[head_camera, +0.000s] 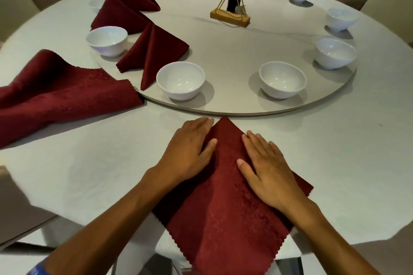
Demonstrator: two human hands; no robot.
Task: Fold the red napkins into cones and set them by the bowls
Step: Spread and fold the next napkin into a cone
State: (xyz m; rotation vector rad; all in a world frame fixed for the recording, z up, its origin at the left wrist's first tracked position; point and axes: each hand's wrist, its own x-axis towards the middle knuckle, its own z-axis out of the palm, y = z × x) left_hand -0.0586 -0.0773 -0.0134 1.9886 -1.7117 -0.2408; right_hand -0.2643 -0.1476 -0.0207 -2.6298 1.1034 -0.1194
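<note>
A dark red napkin (225, 203) lies on the white tablecloth in front of me, folded to a point at the far end, its near edge hanging over the table edge. My left hand (190, 152) presses flat on its left fold. On the right fold my right hand (266, 169) lies flat too. Several folded red cones stand beside white bowls on the turntable; the nearest cone (154, 51) is left of a bowl (180, 80). A second bowl (282, 79) at the front right has no napkin beside it.
A pile of unfolded red napkins (55, 91) lies at the left. The round turntable (223, 109) carries several more bowls along its right rim and a sauce bottle in a gold stand (232, 4) near its centre. Pale chairs surround the table.
</note>
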